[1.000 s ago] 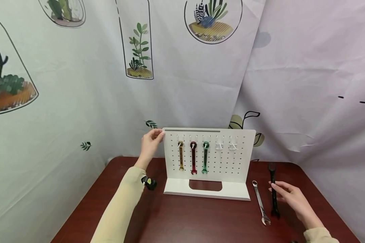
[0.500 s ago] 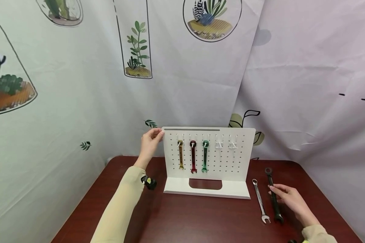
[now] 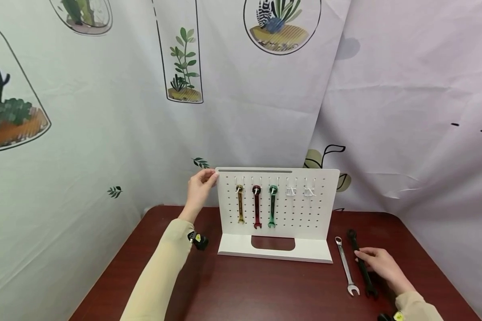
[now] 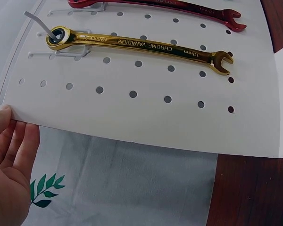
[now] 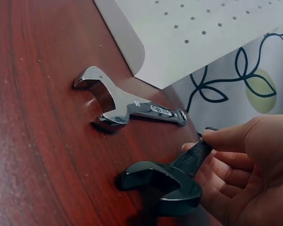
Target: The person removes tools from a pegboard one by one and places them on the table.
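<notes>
My left hand (image 3: pixel 199 189) pinches the top left corner of a white pegboard (image 3: pixel 229 209) between thumb and fingers. On the board's hooks hang a gold wrench (image 4: pixel 141 44), a red wrench (image 3: pixel 257 207) and a green wrench (image 3: pixel 272 207), ring ends up. Two more clear hooks (image 3: pixel 291 191) on the right carry nothing. Low at the right, my right hand (image 3: pixel 383 266) grips a black wrench (image 5: pixel 193 160) by its shaft, thumb on top, open end toward me. To its left a silver wrench (image 5: pixel 146 107) lies flat on the table.
The dark red wooden table (image 3: pixel 265 290) reaches back to a printed cloth (image 3: pixel 245 111) hanging behind and at the sides. The pegboard's foot (image 3: pixel 313 252) juts forward, close to the silver wrench's ring end.
The black wrench has turned, its ring end swinging left and lower toward the silver wrench, and my right hand has shifted slightly toward me. My left hand keeps its place on the board.
</notes>
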{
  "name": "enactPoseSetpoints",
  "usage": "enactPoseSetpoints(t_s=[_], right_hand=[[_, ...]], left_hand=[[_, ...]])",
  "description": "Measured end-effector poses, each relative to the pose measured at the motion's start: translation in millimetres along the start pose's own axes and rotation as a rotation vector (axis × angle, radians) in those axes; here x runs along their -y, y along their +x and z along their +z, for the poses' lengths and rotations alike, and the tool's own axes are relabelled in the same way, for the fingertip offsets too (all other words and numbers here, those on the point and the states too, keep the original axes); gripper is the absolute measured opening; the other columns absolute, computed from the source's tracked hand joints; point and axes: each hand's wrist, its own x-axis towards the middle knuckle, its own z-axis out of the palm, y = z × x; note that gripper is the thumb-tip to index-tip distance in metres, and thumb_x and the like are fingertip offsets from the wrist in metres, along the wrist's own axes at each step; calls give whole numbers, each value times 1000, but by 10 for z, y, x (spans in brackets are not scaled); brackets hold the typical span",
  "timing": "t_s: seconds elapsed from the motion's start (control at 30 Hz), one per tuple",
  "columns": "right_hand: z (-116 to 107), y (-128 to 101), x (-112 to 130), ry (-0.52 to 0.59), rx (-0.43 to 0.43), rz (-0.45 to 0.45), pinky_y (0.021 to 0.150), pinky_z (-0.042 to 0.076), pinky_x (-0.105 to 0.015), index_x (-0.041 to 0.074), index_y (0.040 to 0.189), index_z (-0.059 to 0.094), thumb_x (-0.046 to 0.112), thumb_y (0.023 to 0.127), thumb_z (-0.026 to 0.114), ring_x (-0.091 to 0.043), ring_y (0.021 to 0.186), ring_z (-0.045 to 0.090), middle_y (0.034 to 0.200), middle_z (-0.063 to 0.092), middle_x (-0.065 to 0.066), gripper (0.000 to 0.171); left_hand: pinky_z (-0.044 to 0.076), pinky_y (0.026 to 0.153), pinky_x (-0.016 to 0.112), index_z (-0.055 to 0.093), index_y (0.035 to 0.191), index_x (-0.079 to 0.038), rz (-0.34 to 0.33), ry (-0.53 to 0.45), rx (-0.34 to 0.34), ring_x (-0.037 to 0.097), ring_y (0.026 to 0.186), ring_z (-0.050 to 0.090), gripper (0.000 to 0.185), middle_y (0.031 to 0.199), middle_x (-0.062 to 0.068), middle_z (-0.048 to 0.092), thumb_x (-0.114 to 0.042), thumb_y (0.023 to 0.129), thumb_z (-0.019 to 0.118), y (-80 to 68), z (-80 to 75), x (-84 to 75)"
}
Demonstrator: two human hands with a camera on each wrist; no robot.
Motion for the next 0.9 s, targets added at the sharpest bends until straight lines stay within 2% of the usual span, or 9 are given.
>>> enactPoseSetpoints(t_s=[0.23,0.43,0.63,0.9], right_hand=[[19,24,-12,-57,7,-16,65,58,-33,-19,118,61,19,102,58,-19,77,65,95,70,-11,41],[19,22,5,-79,1,6,66,59,-37,-18,117,62,22,100,62,-21,77,65,99,68,-16,44],[22,4,7,-77,-12,21,66,60,-38,-18,114,62,24,98,66,-21,78,64,98,67,-18,44],[24,-15,24,-64,-24,36,65,60,-37,-16,111,64,23,97,67,-20,76,62,93,66,-13,41]], left_hand=[[60,82,25,69,113,4,17,-10,0,30,94,67,28,104,22,69,-19,97,70,5,0,6],[60,80,24,69,111,4,28,5,-3,26,91,67,24,101,20,70,-16,98,70,3,-4,22],[60,80,24,69,111,4,30,-9,-2,27,90,67,24,101,20,70,-15,97,70,4,4,8],[60,80,24,69,111,4,26,-10,-2,27,90,67,25,102,21,70,-17,98,70,-9,-7,-1]])
